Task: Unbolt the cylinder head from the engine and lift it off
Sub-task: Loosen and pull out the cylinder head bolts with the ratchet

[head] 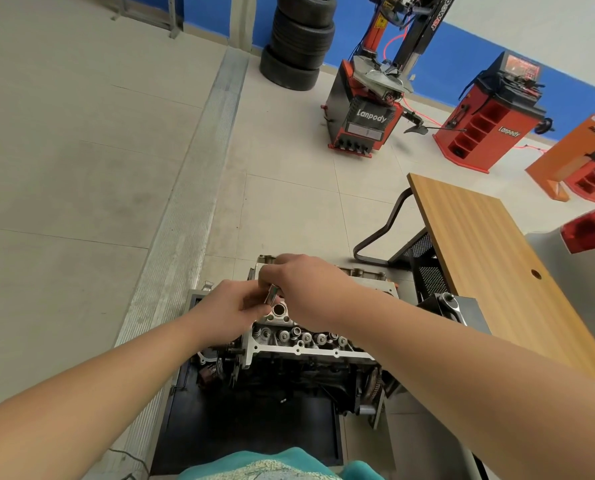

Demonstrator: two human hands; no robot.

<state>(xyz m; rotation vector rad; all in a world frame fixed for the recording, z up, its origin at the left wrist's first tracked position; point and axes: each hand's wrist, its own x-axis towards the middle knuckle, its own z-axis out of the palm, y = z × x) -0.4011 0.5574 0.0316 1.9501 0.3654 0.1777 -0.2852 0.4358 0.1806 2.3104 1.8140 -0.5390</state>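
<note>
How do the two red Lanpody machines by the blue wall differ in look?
The tyre changer, beside the tyre stack, has a dark front panel, a flat turntable on top and a tall black column rising behind it. The wheel balancer, further right, has no column; its red side shows a row of open compartments, and a screen sits on top. The tyre changer has pedals at its base; the wheel balancer shows none. Both are red and black, carry the Lanpody name and stand on the tiled floor.
</note>
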